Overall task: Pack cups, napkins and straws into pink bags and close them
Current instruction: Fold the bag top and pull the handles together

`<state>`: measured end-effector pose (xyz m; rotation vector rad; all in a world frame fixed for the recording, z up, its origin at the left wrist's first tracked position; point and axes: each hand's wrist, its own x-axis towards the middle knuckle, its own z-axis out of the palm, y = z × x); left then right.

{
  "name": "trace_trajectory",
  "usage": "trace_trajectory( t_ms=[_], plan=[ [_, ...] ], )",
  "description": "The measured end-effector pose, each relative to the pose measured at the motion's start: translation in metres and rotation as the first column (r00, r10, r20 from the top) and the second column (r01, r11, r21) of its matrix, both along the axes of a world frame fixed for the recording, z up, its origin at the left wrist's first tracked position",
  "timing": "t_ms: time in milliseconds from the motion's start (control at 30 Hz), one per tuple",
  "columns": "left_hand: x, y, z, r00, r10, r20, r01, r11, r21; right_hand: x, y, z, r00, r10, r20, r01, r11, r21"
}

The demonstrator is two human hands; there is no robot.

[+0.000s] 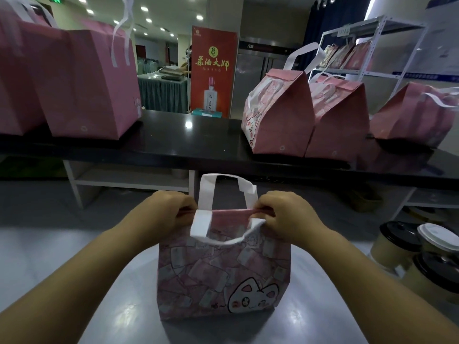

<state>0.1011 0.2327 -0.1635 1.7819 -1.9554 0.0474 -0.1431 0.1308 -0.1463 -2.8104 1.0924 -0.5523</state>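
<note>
So, the pink bag (223, 276) is standing upright on the grey table (62, 256), near and pretty much dead centre, with a cartoon cat printed at the lower right of its near face. Both hands are up at its mouth. The left hand (169, 212) is pinching the top edge at the left end and the right hand (285, 214) is pinching it at the right end, fingers curled over the rim, so the opening looks pressed nearly flat between them. The far handle (206, 192) sticks straight up, while the near handle (201, 223) flops down over the near face.

Off to the right on the table sits a cluster of lidded cups (397, 247), black lids plus one white. Further back is a black counter (186, 142) with more pink bags on it: a left pair of bags (92, 83), and a right trio of bags (278, 112) with tops folded shut. Beyond it are a red banner (213, 70) and, far right, a metal shelf (372, 45).
</note>
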Motion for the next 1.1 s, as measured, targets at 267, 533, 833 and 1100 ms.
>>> trace_trajectory(
  t_ms=[267, 533, 833, 1100],
  plan=[
    [0.004, 0.010, -0.003, 0.995, -0.023, -0.099, 0.021, 1.000, -0.021, -0.020, -0.001, -0.004, 0.996, -0.094, -0.004, 0.094, 0.996, 0.008],
    [0.007, 0.027, -0.002, 0.985, 0.012, -0.171, -0.008, 1.000, 0.029, -0.033, 0.002, -0.012, 0.993, -0.065, 0.101, 0.040, 0.972, 0.233],
    [0.013, 0.043, -0.002, 0.968, 0.010, -0.251, -0.007, 1.000, 0.014, -0.043, 0.004, -0.013, 0.988, -0.092, 0.122, 0.049, 0.947, 0.316],
    [0.028, 0.056, 0.017, 0.944, -0.025, -0.328, 0.007, 0.998, -0.058, -0.035, 0.009, 0.002, 0.951, -0.048, 0.306, -0.021, 0.976, 0.219]
  ],
)
